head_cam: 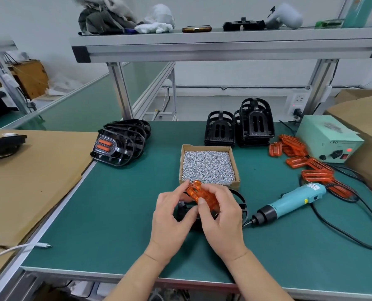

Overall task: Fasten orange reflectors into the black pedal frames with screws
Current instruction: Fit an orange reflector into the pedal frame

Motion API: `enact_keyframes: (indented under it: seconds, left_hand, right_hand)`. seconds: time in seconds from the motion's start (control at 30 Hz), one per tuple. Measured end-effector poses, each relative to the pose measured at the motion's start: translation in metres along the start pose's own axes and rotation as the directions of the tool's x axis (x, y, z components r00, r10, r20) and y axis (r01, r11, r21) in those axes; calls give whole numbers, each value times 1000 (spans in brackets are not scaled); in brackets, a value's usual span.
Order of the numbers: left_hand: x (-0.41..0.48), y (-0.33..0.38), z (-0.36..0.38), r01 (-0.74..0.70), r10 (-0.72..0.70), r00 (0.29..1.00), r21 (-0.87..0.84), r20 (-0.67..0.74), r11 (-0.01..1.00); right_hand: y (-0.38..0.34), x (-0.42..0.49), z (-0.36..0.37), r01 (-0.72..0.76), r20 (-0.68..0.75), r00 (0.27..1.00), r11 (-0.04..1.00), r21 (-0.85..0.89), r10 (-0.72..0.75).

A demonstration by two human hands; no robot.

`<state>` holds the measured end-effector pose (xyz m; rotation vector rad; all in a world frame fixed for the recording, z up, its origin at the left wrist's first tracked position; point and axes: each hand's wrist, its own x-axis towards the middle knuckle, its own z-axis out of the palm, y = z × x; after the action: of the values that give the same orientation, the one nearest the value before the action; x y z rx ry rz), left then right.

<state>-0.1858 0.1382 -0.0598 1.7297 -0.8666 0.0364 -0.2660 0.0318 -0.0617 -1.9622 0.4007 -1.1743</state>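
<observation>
Both hands pinch one orange reflector [203,195]: left hand [172,216] fingers at its far end, right hand [220,216] fingers along its near edge. Under the fingers lies a black pedal frame [238,200]. The reflector looks light, rigid, slick plastic; edge grips seem safest.

Both forearms [252,276] show bare up to the near edge; left grip [172,216] and right grip [222,220] are bare too.

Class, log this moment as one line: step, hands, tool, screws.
step: fitting | orange reflector: held over black pedal frame | left hand: pinches reflector | right hand: pinches reflector | electric screwdriver: lying untouched | screw box: full
</observation>
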Motion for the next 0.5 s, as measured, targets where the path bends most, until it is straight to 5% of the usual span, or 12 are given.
enact_keyframes:
  seconds: [0.27,0.5]
  left_hand:
    - [0,-1,2,31,-31,999,-12,-10,999]
    - [2,-6,1,14,-16,993,21,119,1000]
  right_hand:
    - [-5,-2,-2,-57,58,997,998,34,55]
    - [-8,-1,-6,-116,93,989,993,18,114]
